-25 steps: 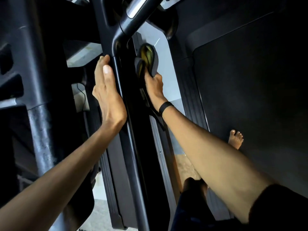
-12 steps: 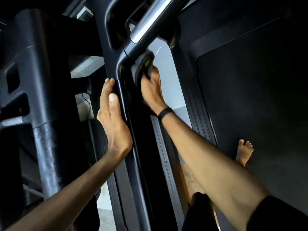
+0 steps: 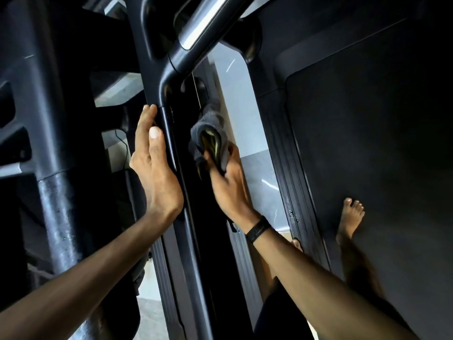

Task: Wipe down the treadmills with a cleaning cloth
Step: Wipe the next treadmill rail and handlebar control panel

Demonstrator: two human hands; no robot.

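Our left hand (image 3: pixel 157 168) rests flat, fingers straight, against the black treadmill upright post (image 3: pixel 171 148); our right hand (image 3: pixel 228 185) grips a bunched grey cleaning cloth (image 3: pixel 208 136) beside it.

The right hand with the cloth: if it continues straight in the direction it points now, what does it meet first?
Probably the bend where the black upright meets the silver handrail. The right hand points up along the upright with the grey cloth leading, so the cloth would touch first. Depth is unclear.
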